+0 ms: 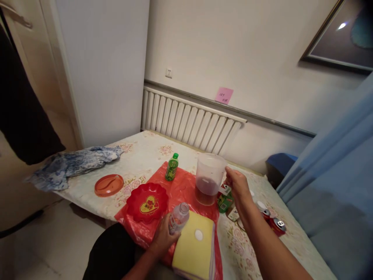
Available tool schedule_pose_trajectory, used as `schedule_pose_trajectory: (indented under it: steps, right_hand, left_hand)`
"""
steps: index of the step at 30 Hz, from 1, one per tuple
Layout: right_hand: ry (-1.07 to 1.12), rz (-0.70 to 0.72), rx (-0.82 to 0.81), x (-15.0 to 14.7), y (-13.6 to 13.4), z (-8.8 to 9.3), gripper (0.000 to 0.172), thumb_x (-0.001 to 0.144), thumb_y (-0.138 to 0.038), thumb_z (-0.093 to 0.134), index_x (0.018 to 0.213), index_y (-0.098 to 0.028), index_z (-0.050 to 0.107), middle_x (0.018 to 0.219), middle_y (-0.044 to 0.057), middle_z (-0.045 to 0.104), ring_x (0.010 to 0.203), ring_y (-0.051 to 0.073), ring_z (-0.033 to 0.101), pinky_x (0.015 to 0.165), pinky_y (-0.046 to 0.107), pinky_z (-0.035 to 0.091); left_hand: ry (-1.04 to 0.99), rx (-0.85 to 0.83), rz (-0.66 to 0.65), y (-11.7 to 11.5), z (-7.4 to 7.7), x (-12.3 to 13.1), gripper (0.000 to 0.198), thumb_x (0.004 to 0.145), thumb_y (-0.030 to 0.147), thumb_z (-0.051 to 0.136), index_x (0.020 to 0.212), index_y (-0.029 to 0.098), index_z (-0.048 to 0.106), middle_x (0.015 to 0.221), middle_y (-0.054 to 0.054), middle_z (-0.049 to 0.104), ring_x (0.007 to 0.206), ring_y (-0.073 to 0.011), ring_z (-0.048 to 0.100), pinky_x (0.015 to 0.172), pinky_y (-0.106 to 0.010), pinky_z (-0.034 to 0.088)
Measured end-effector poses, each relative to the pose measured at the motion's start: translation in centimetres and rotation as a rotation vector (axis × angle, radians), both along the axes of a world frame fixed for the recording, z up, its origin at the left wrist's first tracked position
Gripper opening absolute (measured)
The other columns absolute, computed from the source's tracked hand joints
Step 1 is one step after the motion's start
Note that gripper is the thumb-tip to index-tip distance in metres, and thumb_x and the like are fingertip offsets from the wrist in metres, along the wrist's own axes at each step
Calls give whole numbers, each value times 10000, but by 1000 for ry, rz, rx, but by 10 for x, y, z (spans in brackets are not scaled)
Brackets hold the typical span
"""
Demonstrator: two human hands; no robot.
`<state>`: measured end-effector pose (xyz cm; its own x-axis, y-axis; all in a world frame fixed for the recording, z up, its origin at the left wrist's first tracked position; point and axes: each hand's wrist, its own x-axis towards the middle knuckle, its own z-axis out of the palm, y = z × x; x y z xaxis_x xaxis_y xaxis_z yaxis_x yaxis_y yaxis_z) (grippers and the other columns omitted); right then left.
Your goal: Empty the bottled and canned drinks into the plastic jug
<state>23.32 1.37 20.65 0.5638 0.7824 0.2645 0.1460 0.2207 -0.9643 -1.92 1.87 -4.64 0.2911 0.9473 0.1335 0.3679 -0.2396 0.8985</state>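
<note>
My left hand (163, 237) is wrapped round a clear plastic bottle (179, 217) with no cap on its mouth, tilted slightly over the red plastic sheet. A translucent plastic jug (207, 179) with dark liquid in its lower half is gripped at its handle by my right hand (237, 182). Beside the bottle lies a yellow notebook (195, 241) with a white round cap-like disc (198, 235) on it. Left of the bottle sits a red scalloped plate (134, 204). Behind them stands a green-capped drink bottle (171, 168). Whether the jug touches the sheet I cannot tell.
A flowered cloth covers the table (148, 146). An orange lid (109, 185) and blue patterned fabric (81, 165) lie at left. Right of the jug are a green carton (224, 202) and red cans (276, 226), partly behind my forearm. A radiator (189, 118) runs along the wall.
</note>
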Motion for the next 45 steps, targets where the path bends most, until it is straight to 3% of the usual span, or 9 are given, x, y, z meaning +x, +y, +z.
schedule_pose_trajectory:
  steps: [4, 16, 25, 35, 45]
  right_hand:
    - [-113, 40, -101, 0, -28, 14, 430, 667, -537, 697, 525, -222, 440, 406, -96, 349, 366, 77, 335, 403, 232, 334]
    - [-595, 130, -405, 1, -84, 27, 397, 768, -541, 568, 555, -211, 508, 442, -59, 422, 425, 107, 380, 433, 236, 294]
    - [-866, 264, -463, 3, -81, 23, 389, 797, -537, 547, 619, -196, 599, 572, -14, 573, 557, 150, 514, 523, 250, 373]
    - [-912, 342, -458, -7, -73, 30, 426, 775, -567, 576, 560, -199, 564, 522, -27, 498, 524, 134, 430, 499, 247, 323]
    - [-997, 445, -442, -13, -64, 35, 427, 829, -570, 558, 645, -191, 625, 597, -8, 562, 577, 146, 476, 530, 245, 367]
  left_hand:
    - [-5, 19, -21, 0, -5, 1, 578, 639, 211, 647, 1200, 182, 510, 1142, -75, 622, 1086, -250, 588, 966, -398, 468]
    - [-13, 51, -3, 1, -12, 0, 633, 631, 214, 669, 1233, 177, 479, 1164, -82, 603, 1105, -242, 572, 983, -370, 450]
    - [-14, 43, -11, 0, -10, 0, 610, 638, 205, 667, 1215, 194, 469, 1157, -74, 597, 1093, -228, 564, 978, -360, 444]
    - [-9, 42, -26, 0, -8, 0, 596, 628, 197, 670, 1196, 193, 488, 1126, -68, 607, 1068, -236, 576, 953, -367, 452]
    - [2, 38, -15, -1, -8, 0, 636, 633, 179, 672, 1233, 206, 463, 1182, -76, 584, 1135, -245, 547, 1007, -383, 430]
